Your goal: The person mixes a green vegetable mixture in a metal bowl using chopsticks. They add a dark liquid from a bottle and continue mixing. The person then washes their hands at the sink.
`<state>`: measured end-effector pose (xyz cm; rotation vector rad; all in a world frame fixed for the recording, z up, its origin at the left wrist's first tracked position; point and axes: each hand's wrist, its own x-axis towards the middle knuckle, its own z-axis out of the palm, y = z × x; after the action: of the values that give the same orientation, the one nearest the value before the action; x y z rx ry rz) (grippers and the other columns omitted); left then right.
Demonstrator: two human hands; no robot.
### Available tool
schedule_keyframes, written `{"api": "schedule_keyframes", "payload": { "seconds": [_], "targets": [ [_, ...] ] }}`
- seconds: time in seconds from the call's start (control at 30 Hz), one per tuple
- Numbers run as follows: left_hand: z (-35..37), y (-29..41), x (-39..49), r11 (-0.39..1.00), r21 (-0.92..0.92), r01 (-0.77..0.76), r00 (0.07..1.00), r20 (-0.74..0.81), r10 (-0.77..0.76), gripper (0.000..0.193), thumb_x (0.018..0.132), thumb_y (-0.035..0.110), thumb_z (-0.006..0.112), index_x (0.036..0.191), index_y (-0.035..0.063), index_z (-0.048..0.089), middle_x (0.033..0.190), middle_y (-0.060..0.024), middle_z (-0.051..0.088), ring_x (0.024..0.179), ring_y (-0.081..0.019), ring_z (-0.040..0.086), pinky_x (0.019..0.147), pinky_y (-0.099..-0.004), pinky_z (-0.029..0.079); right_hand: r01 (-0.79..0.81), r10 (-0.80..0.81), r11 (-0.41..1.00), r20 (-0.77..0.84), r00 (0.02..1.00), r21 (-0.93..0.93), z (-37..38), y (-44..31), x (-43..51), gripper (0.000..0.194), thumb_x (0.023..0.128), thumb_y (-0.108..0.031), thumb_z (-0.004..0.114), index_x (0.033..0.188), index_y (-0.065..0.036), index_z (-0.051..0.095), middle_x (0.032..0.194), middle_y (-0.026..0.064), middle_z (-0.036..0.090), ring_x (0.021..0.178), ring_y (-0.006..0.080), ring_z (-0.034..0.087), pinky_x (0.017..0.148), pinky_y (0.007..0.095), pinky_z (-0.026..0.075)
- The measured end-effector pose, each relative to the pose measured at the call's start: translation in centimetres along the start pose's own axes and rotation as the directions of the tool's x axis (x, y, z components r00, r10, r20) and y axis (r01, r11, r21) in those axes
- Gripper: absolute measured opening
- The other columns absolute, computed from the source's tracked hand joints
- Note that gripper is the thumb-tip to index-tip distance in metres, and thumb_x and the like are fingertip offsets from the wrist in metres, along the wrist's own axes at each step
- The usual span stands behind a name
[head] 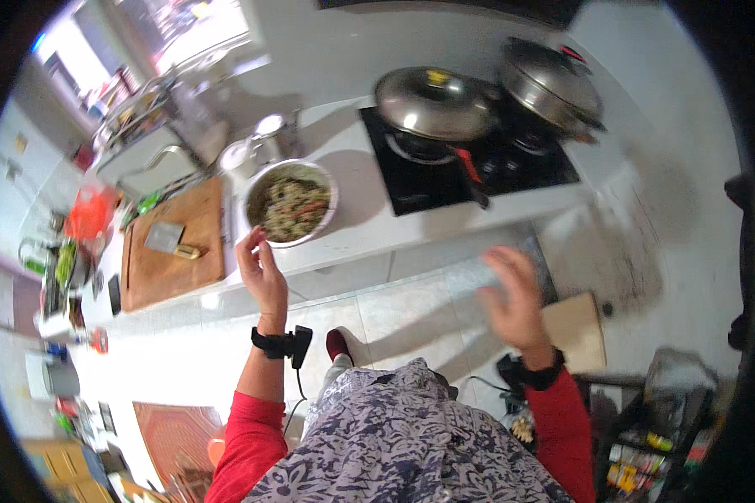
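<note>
My left hand (261, 273) is at the near left rim of a white bowl (335, 198), its fingertips close together. Whether they grip the rim or only overlap it, I cannot tell. A chopped food mixture (294, 207), green and pale with orange bits, fills much of the bowl. My right hand (512, 295), blurred, hangs in the air in front of the counter with its fingers apart and nothing in them. Left of the bowl, a cleaver (165, 237) with a light handle lies on a wooden cutting board (195, 276).
A lidded wok (437, 104) and a lidded steel pot (550, 85) stand on the black cooktop (409, 195). The wok's handle (472, 176) juts toward the counter edge. Lidded canisters (239, 157) stand behind the bowl. An orange plastic bag (91, 210) sits farther left. Low right is a cluttered rack (641, 434).
</note>
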<state>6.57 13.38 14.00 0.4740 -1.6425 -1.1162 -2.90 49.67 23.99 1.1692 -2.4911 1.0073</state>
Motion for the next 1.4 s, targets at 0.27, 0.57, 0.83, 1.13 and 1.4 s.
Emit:
{"api": "schedule_keyframes", "payload": {
  "seconds": [0.27, 0.57, 0.83, 1.13, 1.4],
  "targets": [
    [-7.9, -17.6, 6.0, 0.890, 0.266, 0.370, 0.920, 0.026, -0.390, 0.031, 0.090, 0.020, 0.051, 0.110, -0.0016, 0.059, 0.100, -0.0160, 0.059, 0.091, -0.0238, 0.056, 0.083, -0.0321, 0.043, 0.396, -0.297, 0.852, 0.307, 0.904, -0.342, 22.3, -6.9, 16.0, 0.044, 0.080, -0.019, 0.060, 0.121, -0.006, 0.051, 0.125, 0.0183, 0.043, 0.116, 0.0307, 0.042, 0.097, 0.0491, 0.033],
    [-2.1, -19.9, 8.2, 0.781, 0.261, 0.567, 0.795, 0.074, -0.602, 0.036, 0.092, 0.027, 0.044, 0.114, 0.0014, 0.056, 0.100, -0.0162, 0.064, 0.092, -0.0279, 0.061, 0.080, -0.0327, 0.045, 0.491, -0.145, 0.646, 0.538, 0.830, -0.584, 31.8, -3.7, 19.7, 0.021, 0.078, -0.015, 0.049, 0.093, -0.006, 0.060, 0.075, 0.0040, 0.059, 0.063, 0.0208, 0.060, 0.064, 0.0391, 0.050],
    [-1.1, -20.2, 7.6, 0.818, 0.058, 0.572, 0.819, 0.004, -0.573, 0.030, 0.092, 0.022, 0.048, 0.109, -0.0003, 0.059, 0.087, -0.0115, 0.066, 0.077, -0.0177, 0.060, 0.074, -0.0287, 0.046, 0.750, -0.437, 0.636, 0.715, 0.545, -0.183, 29.4, -2.9, 26.9, 0.005, 0.074, -0.011, 0.052, 0.075, -0.008, 0.056, 0.070, 0.0082, 0.058, 0.060, 0.0221, 0.063, 0.049, 0.0340, 0.050],
    [-0.9, -20.3, 7.4, 0.756, -0.155, 0.636, 0.767, 0.022, -0.641, 0.027, 0.090, 0.014, 0.052, 0.109, -0.0036, 0.059, 0.089, -0.0023, 0.064, 0.078, -0.0073, 0.053, 0.071, -0.0227, 0.044, 0.926, -0.604, 0.368, 0.736, 0.306, -0.082, 33.3, -4.3, 31.7, 0.004, 0.074, -0.015, 0.055, 0.077, -0.013, 0.057, 0.071, 0.0029, 0.056, 0.064, 0.0200, 0.063, 0.055, 0.0307, 0.048],
    [-0.6, -20.0, 7.2, 0.751, -0.266, 0.605, 0.778, -0.005, -0.628, 0.024, 0.089, 0.010, 0.053, 0.107, -0.0040, 0.060, 0.088, -0.0002, 0.062, 0.077, -0.0057, 0.052, 0.070, -0.0203, 0.042, 0.802, -0.490, 0.556, 0.693, 0.529, -0.219, 33.8, -0.5, 33.1, 0.007, 0.076, -0.012, 0.052, 0.078, -0.009, 0.058, 0.070, 0.0089, 0.061, 0.064, 0.0268, 0.063, 0.055, 0.0379, 0.051]
  ]
}}
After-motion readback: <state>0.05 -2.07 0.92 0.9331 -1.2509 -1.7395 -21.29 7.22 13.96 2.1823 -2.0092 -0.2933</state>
